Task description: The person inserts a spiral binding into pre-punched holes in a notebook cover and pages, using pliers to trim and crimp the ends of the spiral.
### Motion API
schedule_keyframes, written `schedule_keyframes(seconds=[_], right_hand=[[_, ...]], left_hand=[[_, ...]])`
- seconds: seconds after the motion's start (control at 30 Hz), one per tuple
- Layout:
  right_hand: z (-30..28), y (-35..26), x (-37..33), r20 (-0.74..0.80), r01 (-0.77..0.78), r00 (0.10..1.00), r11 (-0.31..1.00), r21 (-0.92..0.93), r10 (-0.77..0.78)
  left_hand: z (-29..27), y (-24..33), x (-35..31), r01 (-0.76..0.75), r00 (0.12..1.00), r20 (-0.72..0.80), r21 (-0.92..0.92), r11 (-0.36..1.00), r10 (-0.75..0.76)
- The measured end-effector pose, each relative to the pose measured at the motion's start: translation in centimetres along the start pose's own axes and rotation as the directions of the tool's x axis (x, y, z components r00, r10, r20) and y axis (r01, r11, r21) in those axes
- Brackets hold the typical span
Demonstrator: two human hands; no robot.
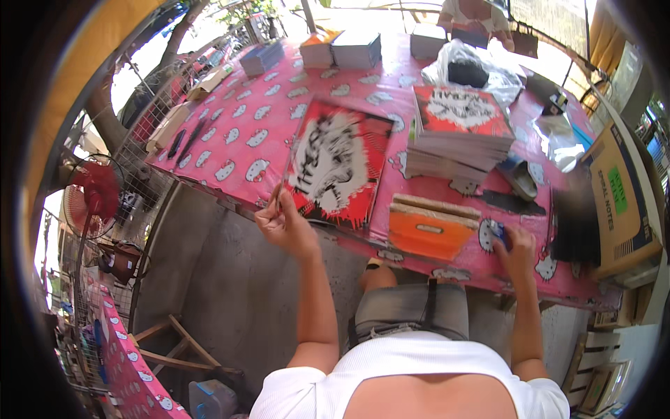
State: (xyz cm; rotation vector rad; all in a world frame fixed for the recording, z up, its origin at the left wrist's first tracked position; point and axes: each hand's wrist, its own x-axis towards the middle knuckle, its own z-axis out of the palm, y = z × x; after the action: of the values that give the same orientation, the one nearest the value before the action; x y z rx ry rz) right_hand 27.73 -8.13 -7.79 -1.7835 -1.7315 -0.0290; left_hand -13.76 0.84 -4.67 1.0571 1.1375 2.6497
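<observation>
A red notebook (pixel 338 164) with a black-and-white splatter cover lies at the near edge of the pink cat-print table (pixel 227 150). Beside its lower left corner is my left hand (pixel 289 229), fingers pinched around something thin and brownish that I cannot make out. My right hand (pixel 518 253) is closed on a small blue object (pixel 497 232) over the table's near right part; its kind is unclear. Between my hands stands an orange block (pixel 431 234) with a slot and brown board edges. Behind it rises a stack of similar red notebooks (pixel 457 143).
To the right are a blurred black stack (pixel 576 223) and a cardboard box (pixel 621 199). A dark strip (pixel 513 202) lies near a grey-blue tool (pixel 518 178). Paper stacks (pixel 356 50) and a clear plastic bag (pixel 474 70) sit farther back. A person (pixel 478 17) is across the table.
</observation>
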Motion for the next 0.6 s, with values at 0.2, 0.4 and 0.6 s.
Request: schedule_keyframes(seconds=[0.2, 0.4, 0.6], right_hand=[[0.2, -3.5, 7.3, -0.2, 0.237, 0.956, 0.967, 0.09, -0.215], [2.3, -11.5, 17.8, -0.317, 0.429, 0.826, 0.884, -0.184, -0.466], [3.9, -10.4, 16.5, -0.105, 0.613, 0.778, 0.785, -0.09, -0.62]], left_hand=[[-4.8, -7.5, 0.2, 0.036, 0.997, -0.076, 0.548, 0.836, 0.007], [-4.2, -7.8, 2.6, -0.03, 0.999, -0.013, 0.645, 0.764, 0.05], [4.4, 3.9, -0.6, 0.819, 0.528, 0.552, -0.131, 0.559, -0.645]])
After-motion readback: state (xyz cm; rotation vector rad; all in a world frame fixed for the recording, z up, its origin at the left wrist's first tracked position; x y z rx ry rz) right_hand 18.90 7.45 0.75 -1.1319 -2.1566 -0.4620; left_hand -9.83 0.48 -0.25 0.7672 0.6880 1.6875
